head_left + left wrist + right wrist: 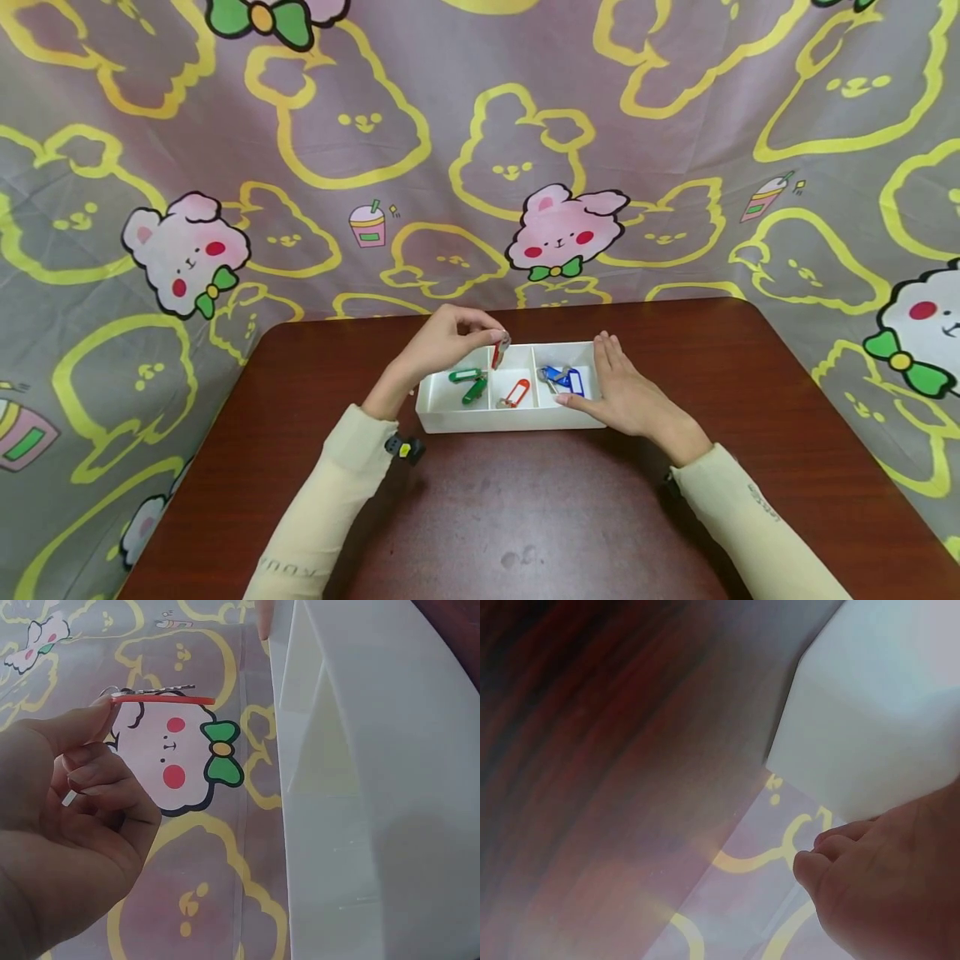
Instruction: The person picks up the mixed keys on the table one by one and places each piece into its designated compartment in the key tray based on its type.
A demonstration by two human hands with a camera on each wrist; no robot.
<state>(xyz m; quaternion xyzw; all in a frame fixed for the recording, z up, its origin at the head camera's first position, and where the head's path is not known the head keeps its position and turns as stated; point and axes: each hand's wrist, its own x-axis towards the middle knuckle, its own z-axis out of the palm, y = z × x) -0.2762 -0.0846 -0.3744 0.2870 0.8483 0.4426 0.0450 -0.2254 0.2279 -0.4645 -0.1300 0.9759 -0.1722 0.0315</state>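
Observation:
My left hand [453,337] pinches a red key tag [165,699] by its ring end, between thumb and forefinger; a metal key hangs along it. The tag is above the middle compartment of a white tray [517,422]. Below it in that compartment lies another red key tag [517,392]. Green key tags [474,390] lie in the left compartment, blue key tags [576,382] with keys in the right one. My right hand [633,396] rests with straight fingers along the tray's right end, its thumb reaching over the front edge. A small white piece [70,797] shows at the left hand's curled fingers.
The tray stands on a dark red-brown wooden table [495,500], toward its far edge. A patterned curtain [450,167] with cartoon bears hangs behind the table and at both sides. Low dividers split the tray into three compartments.

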